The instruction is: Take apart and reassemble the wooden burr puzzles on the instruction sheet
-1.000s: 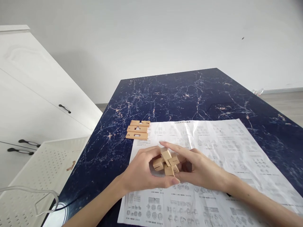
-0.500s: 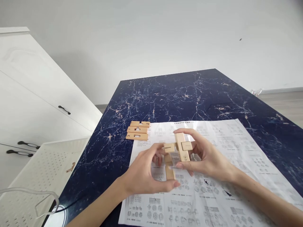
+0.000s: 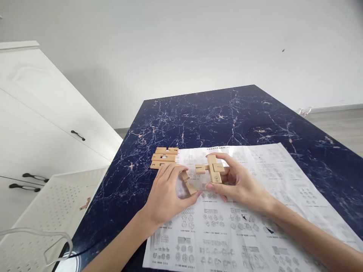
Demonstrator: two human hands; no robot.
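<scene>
Between the thumb and fingers of my left hand (image 3: 167,190) is a notched wooden puzzle piece (image 3: 188,183), held at a slant just above the paper. My right hand (image 3: 236,177) grips a cross-shaped pair of joined wooden puzzle pieces (image 3: 214,170); the upright bar has a "3" on its lower end, the crossbar a dark line near its left end. A small gap separates the left piece from this cross. Flat pale wooden pieces (image 3: 164,156) with cut-outs and numbers lie in a stack of rows just beyond my left fingers, the nearest partly covered by them.
A large printed instruction sheet (image 3: 195,230) with small diagrams spreads under both hands on the dark blue marbled table (image 3: 193,121). White cabinets (image 3: 42,113) stand at the left, beside a perforated white surface (image 3: 36,211) with a small wooden piece (image 3: 85,204) and a cable (image 3: 34,230).
My left hand has moved left with its notched piece, away from the cross and nearer the flat pieces. The cross in my right hand has shifted slightly left and up.
</scene>
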